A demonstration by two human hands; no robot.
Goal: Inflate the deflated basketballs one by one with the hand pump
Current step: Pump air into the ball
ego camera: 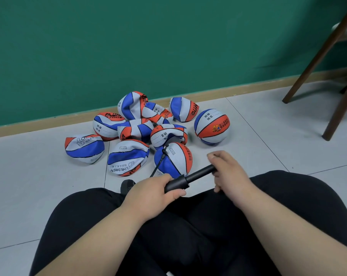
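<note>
A grey tiled floor [268, 124] runs up to a wooden skirting board [49, 120] under a green wall [109, 46]. Bare tiles lie open to the left of the balls and to the right, between them and the dark brown wooden chair legs [318, 56] at the right edge.

A heap of crumpled red, white and blue deflated basketballs [133, 128] sits near the skirting. A round, full ball of the same colours [212, 126] stands just to the right of the heap, apart from it. The nearest ball [176, 158] lies just in front of the person's knees.

A thin black hose [158, 165] rises across this ball's blue panel to its top; the joint there is too small to make out. The hose's lower end disappears behind the left hand. The chair is cut off by the frame. The black trousers [188, 226] hide the floor below the hands.

The short black cylindrical hand pump [190, 179] is held slanting over the lap, its right end higher. The left hand [154, 190] wraps its fingers round the thicker barrel. The right hand [226, 172] closes over the handle end, which it covers, with the narrower shaft showing between the two hands.
</note>
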